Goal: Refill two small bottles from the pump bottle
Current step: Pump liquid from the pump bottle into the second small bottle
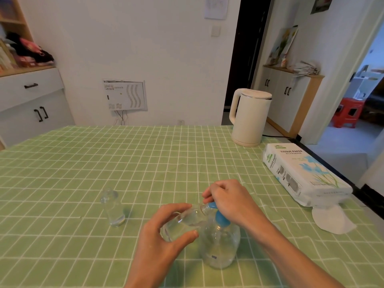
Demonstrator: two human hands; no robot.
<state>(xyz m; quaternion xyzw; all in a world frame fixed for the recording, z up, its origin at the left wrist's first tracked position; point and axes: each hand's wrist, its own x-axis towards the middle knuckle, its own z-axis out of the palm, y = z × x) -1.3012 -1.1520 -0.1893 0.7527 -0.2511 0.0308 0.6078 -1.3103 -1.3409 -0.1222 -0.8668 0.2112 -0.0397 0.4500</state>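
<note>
Upright small bottle [113, 208] stands left on green worktop [83, 163]. Left hand [162, 235]: fingers [176, 207] wrapped round tilted small bottle [185, 222], mouth at nozzle. Pump bottle [220, 246] beside it on worktop. Right hand [232, 200]: fingers curled over blue pump head [219, 219]. Kettle [249, 117], tissue pack [303, 171] far right.

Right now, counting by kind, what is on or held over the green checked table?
small clear bottles: 2
pump bottle: 1
electric kettle: 1
tissue paper pack: 1
loose tissue: 1
Total: 6
</note>
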